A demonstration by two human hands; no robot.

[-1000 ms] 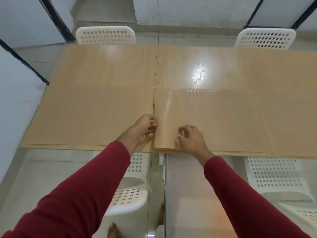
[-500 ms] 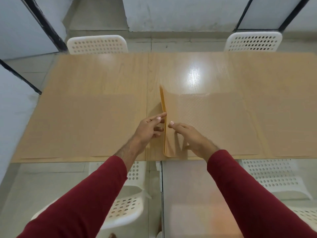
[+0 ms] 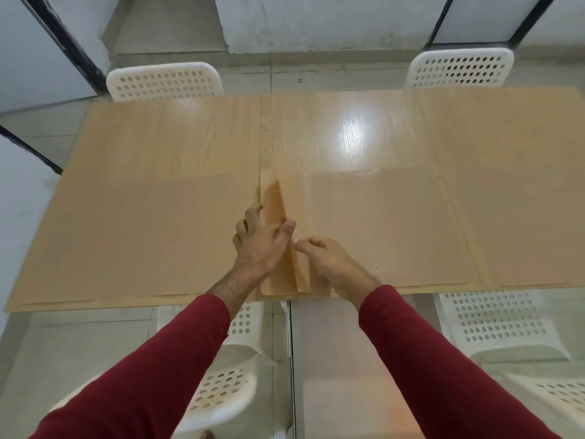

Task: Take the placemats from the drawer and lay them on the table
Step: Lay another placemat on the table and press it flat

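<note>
Wooden table: both hands (left, right) pinch the placemat's lifted edge, fingertips partly hidden.

Both arms in dark red long sleeves reach forward and converge at centre. Left hand back up, fingers curled, thumb raised, grip on the lifted edge of a thin tan placemat. Right hand just beside it, fingers bent, thumb and forefinger pinching that same edge.
</note>
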